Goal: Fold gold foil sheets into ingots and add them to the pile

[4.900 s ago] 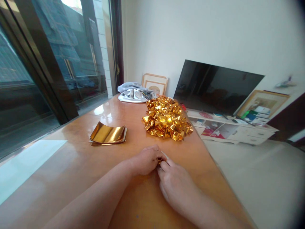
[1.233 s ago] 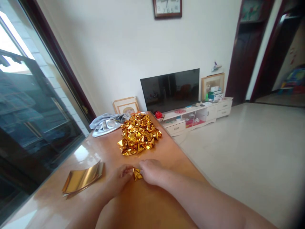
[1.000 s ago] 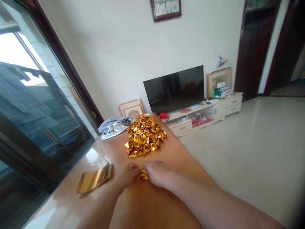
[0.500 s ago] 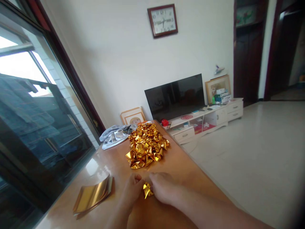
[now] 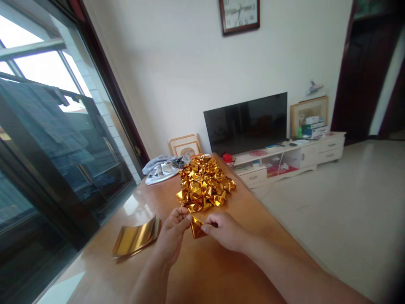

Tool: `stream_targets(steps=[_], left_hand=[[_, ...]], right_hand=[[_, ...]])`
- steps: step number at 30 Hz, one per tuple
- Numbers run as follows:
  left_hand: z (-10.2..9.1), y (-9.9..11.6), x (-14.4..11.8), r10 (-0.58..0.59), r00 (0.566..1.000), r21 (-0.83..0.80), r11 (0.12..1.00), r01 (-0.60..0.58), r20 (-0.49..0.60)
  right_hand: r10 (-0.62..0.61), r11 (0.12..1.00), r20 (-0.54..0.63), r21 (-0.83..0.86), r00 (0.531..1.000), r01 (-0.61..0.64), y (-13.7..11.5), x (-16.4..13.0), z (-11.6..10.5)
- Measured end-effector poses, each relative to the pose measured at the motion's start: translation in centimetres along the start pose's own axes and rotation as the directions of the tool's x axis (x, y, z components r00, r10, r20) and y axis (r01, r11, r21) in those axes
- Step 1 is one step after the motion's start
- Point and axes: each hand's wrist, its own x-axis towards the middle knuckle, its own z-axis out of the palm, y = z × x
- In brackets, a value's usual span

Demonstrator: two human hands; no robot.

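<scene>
Between my two hands, just above the table, is a small folded piece of gold foil paper (image 5: 196,228). My left hand (image 5: 174,230) pinches its left side with thumb and fingers. On the other side my right hand (image 5: 223,230) grips the right edge, thumb in front. Right beyond my fingers lies a heap of folded gold foil pieces (image 5: 205,181), shiny and pointed. To the left of my left hand rests a stack of flat gold foil sheets (image 5: 134,238), its far right end curling up.
The wooden table (image 5: 202,274) runs away from me. At its far left lies a bundle of grey cloth (image 5: 163,169). Beyond stand a television (image 5: 247,122) and a low white cabinet (image 5: 329,147). Glass doors (image 5: 63,126) line the left, and a clock (image 5: 241,17) hangs on the wall.
The foil piece has turned from a pointed, crumpled look to a flatter, squarer face between my hands. My hands have risen in view and the camera has shifted.
</scene>
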Motion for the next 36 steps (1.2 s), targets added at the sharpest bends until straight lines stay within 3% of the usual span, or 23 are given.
stream_targets(steps=[7, 12, 22, 36], left_hand=[[1.0, 0.6, -0.7, -0.027, 0.993, -0.024, 0.999, 0.03, 0.119], [1.6, 0.0, -0.8, -0.064, 0.984, -0.009, 0.998, 0.066, 0.166], [1.7, 0.3, -0.8, -0.033, 0.975, 0.004, 0.999, 0.033, 0.218], [1.0, 0.8, -1.0, -0.007, 0.97, 0.1, 0.995, -0.018, 0.243]], right_hand=[[-0.07, 0.994, -0.101, -0.093, 0.992, 0.061, -1.0, -0.4, -0.5], [-0.108, 0.993, -0.077, -0.056, 0.991, 0.104, -1.0, -0.4, -0.4], [-0.114, 0.992, -0.062, -0.055, 0.992, 0.11, -1.2, -0.5, -0.5], [-0.122, 0.99, -0.002, 0.078, 0.993, 0.122, -1.8, -0.7, -0.6]])
